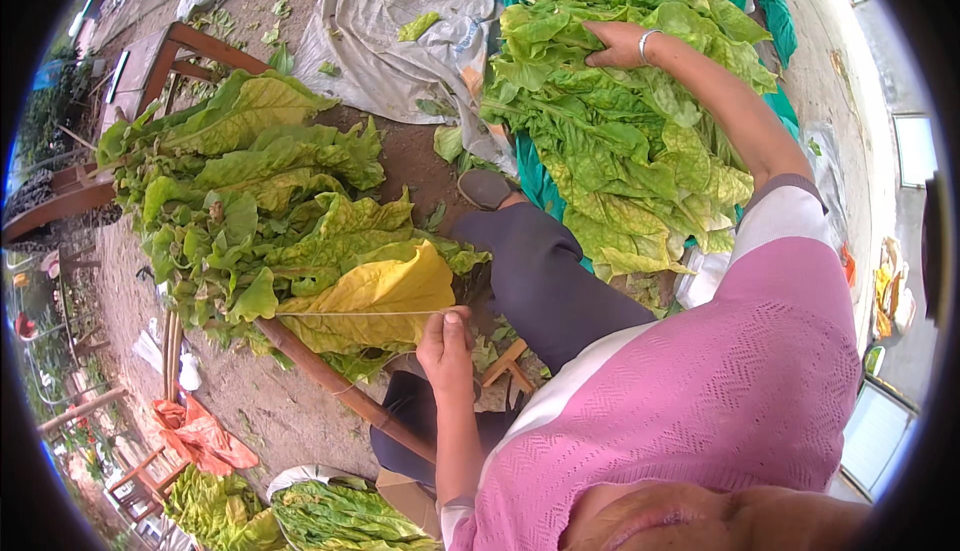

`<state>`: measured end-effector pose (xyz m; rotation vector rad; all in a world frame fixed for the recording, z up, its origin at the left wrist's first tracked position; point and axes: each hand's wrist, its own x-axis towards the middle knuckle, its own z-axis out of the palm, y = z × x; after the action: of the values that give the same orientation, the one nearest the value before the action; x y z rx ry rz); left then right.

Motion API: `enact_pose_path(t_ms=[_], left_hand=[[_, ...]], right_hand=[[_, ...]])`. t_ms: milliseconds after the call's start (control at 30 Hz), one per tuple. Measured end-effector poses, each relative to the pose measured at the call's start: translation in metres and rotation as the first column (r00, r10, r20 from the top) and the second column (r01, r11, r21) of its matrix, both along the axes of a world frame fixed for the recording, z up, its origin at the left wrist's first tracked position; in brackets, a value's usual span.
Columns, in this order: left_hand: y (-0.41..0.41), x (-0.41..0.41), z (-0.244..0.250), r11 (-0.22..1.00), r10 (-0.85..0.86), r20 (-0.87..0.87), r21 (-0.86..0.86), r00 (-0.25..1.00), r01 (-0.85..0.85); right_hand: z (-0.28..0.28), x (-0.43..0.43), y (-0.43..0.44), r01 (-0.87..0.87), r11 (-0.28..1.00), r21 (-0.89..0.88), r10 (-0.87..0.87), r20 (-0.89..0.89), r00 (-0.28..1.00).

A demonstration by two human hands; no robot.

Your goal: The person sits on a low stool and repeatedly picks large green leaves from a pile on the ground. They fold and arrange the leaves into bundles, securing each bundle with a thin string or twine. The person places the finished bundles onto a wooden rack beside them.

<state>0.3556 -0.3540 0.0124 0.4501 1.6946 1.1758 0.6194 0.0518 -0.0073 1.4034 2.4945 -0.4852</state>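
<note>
My left hand (447, 347) pinches a thin string (360, 314) between thumb and fingers. The string stretches taut leftward to the end of a wooden pole (322, 367). Just behind it, a large yellow leaf (382, 292) lies at the near edge of a row of green leaves (247, 176), likely tobacco, bunched by their stems. Up and to the right, my right hand (621, 46), with a bracelet at the wrist, rests on a broad pile of green-yellow leaves (622, 138). Its thumb and forefinger are spread over a leaf, and no leaf is lifted.
A green plastic sheet (544, 176) lies under the pile, beside a pale woven sheet (375, 33). A wooden frame (161, 70) stands at the upper left. More leaf heaps (337, 513) lie at the bottom, near an orange plastic bag (202, 435). My knee (540, 251) is between both leaf groups.
</note>
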Motion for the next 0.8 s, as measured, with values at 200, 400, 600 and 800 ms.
enact_pose_path(t_ms=[200, 400, 600, 800], left_hand=[[0.016, -0.020, 0.038, 0.942, -0.286, -0.655, -0.059, 0.699, 0.330], [0.035, -0.068, 0.103, 0.863, -0.371, -0.762, -0.071, 0.530, 0.500], [-0.056, -0.285, 0.067, 0.925, 0.346, -0.385, -0.011, 0.856, -0.379], [-0.109, -0.316, -0.078, 0.863, 0.489, 0.112, -0.204, 0.865, -0.462]], right_hand=[[0.082, -0.156, -0.072, -0.578, 0.782, 0.233, 0.618, -0.163, 0.769], [0.084, -0.394, -0.210, -0.603, 0.269, 0.751, 0.963, -0.195, 0.187], [0.010, -0.401, -0.220, -0.828, 0.388, 0.404, 0.918, -0.248, 0.310], [-0.029, -0.420, -0.243, -0.566, 0.702, -0.432, -0.031, -0.813, 0.582]])
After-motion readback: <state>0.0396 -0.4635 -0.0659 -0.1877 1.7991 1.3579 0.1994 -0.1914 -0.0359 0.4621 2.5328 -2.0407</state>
